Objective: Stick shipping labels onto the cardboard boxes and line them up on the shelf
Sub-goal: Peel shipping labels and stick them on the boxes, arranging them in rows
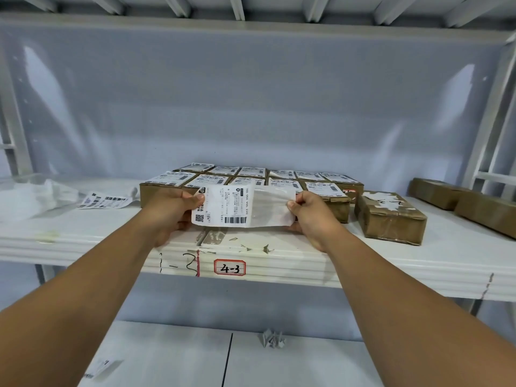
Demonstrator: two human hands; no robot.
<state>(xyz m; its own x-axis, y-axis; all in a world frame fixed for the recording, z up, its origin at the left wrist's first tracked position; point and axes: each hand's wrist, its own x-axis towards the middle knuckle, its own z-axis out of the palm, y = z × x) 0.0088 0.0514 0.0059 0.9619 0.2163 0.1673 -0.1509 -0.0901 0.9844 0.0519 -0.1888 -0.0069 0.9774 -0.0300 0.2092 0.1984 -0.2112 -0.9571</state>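
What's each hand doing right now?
Left hand: pinches the shipping label at its printed end.
Right hand: pinches the same label at its blank end.

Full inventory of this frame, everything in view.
labelled boxes: about eleven, brown with white labels, two rows mid-shelf
unlabelled boxes: three, brown, shelf right; nearest has torn white scraps on top
held label: one, white, before the rows, backing partly peeled
loose label: one, white, shelf left
plastic film: one heap, clear, shelf far left
shelf: one, white, across frame
tag: one, red-bordered, shelf front edge
crumpled paper: one, white, lower surface
left grip: bare hand, pinches label's printed end
right grip: bare hand, pinches backing end
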